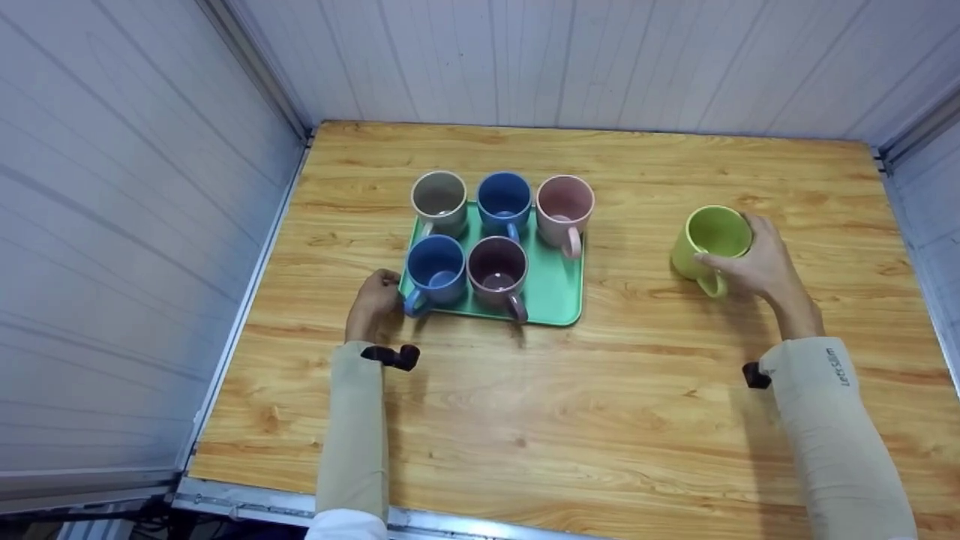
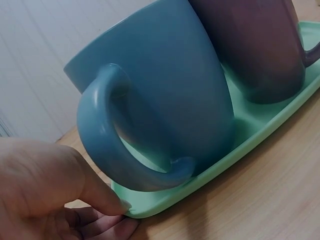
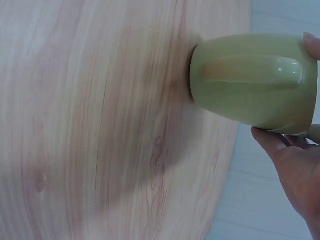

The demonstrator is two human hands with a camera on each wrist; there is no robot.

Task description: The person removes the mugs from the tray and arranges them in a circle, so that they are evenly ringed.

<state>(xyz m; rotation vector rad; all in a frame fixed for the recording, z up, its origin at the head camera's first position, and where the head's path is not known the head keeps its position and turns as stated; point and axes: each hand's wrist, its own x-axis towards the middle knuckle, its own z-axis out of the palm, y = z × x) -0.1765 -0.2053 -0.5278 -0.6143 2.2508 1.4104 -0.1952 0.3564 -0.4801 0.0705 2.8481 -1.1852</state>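
My left hand point(image 1: 375, 294) pinches the near left corner of a green tray point(image 1: 556, 294); in the left wrist view the thumb lies on the rim and the fingers are beneath it. Closest to that hand stands a blue mug point(image 2: 165, 75), its handle towards me. Beside it is a dark purple mug point(image 1: 498, 262). Behind them stand a grey mug point(image 1: 442, 214), another blue mug point(image 1: 504, 191) and a pink mug point(image 1: 559, 225). To the right of the tray, my right hand point(image 1: 769, 262) grips a yellow-green mug point(image 1: 686, 255) around its upper part, thumb on the near side. The mug is upright, handle towards me.
The wooden table point(image 1: 600, 420) carries the tray left of its middle. Pale panel walls point(image 1: 480, 60) rise at the back and both sides. A metal edge point(image 1: 247, 504) runs along the table's front.
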